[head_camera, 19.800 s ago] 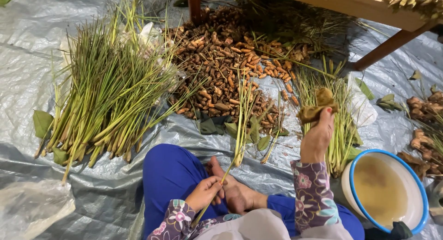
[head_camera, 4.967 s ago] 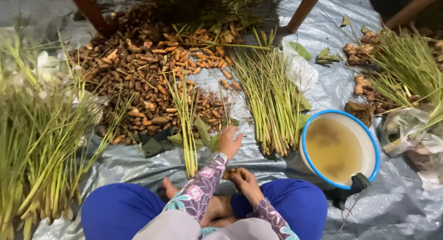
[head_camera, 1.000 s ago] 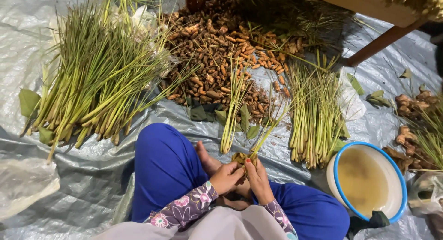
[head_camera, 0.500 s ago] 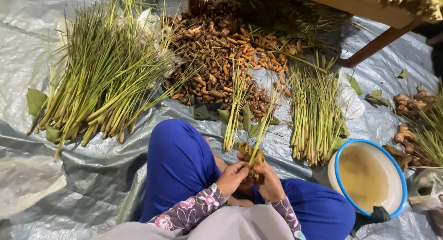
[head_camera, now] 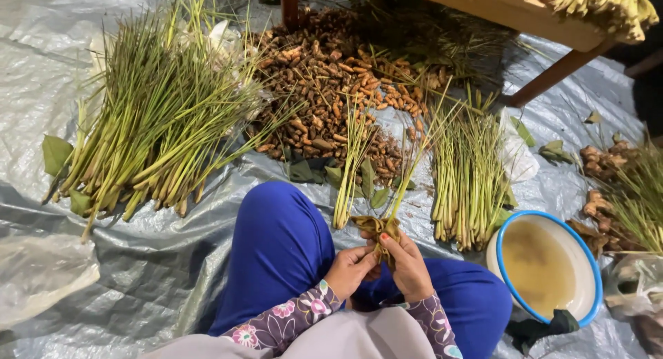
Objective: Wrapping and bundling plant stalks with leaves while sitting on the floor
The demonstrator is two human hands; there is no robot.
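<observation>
I sit cross-legged in blue trousers on a grey plastic sheet (head_camera: 138,276). My left hand (head_camera: 349,268) and my right hand (head_camera: 409,264) meet in my lap, both closed on a small bundle (head_camera: 376,226) of green stalks wrapped in a brownish leaf. The stalks of the bundle stick up and away from me. A thin row of lemongrass stalks (head_camera: 352,159) lies just beyond my hands. A brown heap of small roots (head_camera: 331,90) is spread behind it.
A large pile of lemongrass (head_camera: 152,117) lies at left, a tidier bunch (head_camera: 469,172) at right. A white, blue-rimmed basin (head_camera: 545,266) of murky water stands by my right knee. Wooden bench legs (head_camera: 552,76) rise at the back; more roots (head_camera: 608,166) lie far right.
The camera has tilted slightly. My hands have stayed together in my lap, working the small bundle, which now sits a little higher between my fingers.
</observation>
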